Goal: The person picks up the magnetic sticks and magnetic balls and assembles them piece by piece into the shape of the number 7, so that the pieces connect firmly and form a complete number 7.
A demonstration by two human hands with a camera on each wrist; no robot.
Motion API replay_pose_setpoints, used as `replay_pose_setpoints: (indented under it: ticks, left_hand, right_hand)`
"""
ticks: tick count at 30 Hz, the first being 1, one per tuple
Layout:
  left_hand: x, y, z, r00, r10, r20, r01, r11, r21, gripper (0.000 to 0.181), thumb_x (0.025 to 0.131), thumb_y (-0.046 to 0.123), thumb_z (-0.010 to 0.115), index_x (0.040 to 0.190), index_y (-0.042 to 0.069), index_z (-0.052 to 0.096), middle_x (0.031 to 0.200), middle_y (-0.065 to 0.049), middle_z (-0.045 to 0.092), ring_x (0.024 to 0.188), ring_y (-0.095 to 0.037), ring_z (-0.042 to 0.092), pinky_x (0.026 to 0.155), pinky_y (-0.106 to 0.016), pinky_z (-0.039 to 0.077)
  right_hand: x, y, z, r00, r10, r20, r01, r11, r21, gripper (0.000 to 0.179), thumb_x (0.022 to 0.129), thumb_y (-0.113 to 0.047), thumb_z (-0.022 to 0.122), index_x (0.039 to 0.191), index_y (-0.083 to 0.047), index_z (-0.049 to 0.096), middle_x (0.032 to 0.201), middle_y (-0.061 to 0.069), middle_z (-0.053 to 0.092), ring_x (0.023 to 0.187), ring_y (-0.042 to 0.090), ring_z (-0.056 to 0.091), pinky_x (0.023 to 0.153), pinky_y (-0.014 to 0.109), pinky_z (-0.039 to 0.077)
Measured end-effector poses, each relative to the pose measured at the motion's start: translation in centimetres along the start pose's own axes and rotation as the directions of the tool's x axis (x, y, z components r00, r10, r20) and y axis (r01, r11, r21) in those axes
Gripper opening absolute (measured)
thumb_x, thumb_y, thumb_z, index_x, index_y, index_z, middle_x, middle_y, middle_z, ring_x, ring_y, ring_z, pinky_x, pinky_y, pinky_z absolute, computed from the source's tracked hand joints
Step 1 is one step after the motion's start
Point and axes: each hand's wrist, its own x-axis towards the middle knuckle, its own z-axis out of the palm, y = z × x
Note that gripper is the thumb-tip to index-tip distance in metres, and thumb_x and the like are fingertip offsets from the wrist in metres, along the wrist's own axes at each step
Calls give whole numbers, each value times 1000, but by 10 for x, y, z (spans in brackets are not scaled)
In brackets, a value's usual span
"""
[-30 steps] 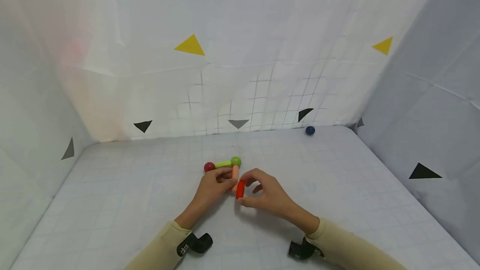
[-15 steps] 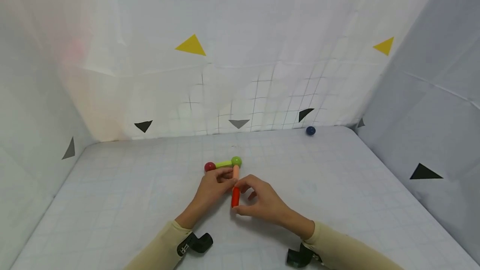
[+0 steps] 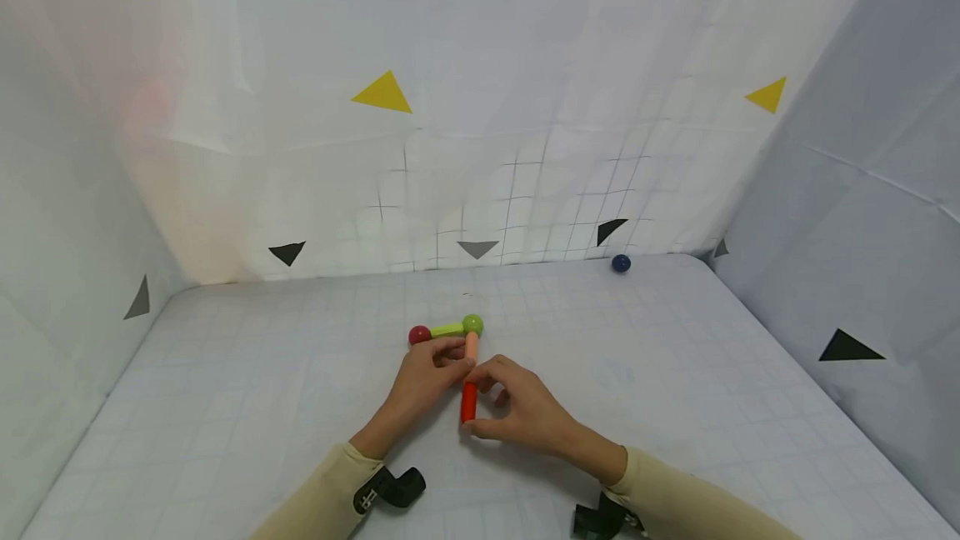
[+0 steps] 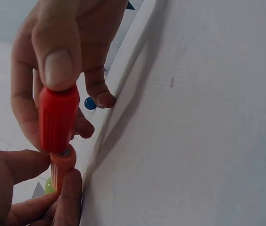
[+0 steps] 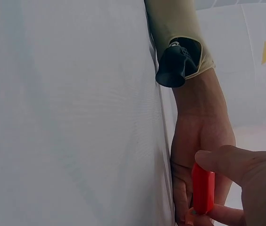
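My left hand (image 3: 420, 382) pinches an orange toy building stick (image 3: 471, 347) low over the table. My right hand (image 3: 528, 413) holds a red building stick (image 3: 468, 402) by its two ends, thumb at the near end and a finger at the far end. In the left wrist view the red stick's far end is right at the orange stick (image 4: 62, 165), whose end has a small metallic disc. Beyond the left fingers, a green ball (image 3: 472, 324) joins the orange stick to a lime stick (image 3: 447, 329), with a dark red ball (image 3: 419, 335) at its other end.
A dark blue ball (image 3: 621, 263) lies at the back right of the white table (image 3: 262, 407), near the back wall. White cloth walls with yellow and black triangles enclose the back and sides. Black wrist cameras (image 3: 401, 487) sit under both sleeves.
My right hand has brought the red stick left and toward me, from beside the orange stick to in line with its near end. The left hand has stayed in place.
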Motion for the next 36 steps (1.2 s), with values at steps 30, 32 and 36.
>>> replay_pose_setpoints:
  ticks: [30,32,36]
  left_hand:
    - [0,3,0,1000,-15,-12,15,1000,13,37,93,12,76,126,-3,71,106,-8,75,87,-20,69,74,-30,56]
    - [0,3,0,1000,-12,-10,12,1000,17,37,93,12,76,126,-3,71,107,-8,75,87,-20,69,74,-30,56]
    - [0,3,0,1000,-13,-9,13,1000,21,38,93,13,77,127,-2,71,107,-9,74,87,-19,70,72,-29,55]
  right_hand:
    - [-3,-1,0,998,-30,-58,30,1000,-6,52,82,-21,91,124,-10,63,112,-6,67,100,21,63,79,36,57]
    - [-3,-1,1,998,-32,-63,32,999,7,51,82,-22,91,124,-10,64,112,-4,67,98,21,63,78,36,58]
    - [-3,1,1,996,-44,-80,45,999,8,47,83,-25,91,122,-11,69,108,-7,67,92,22,64,75,35,58]
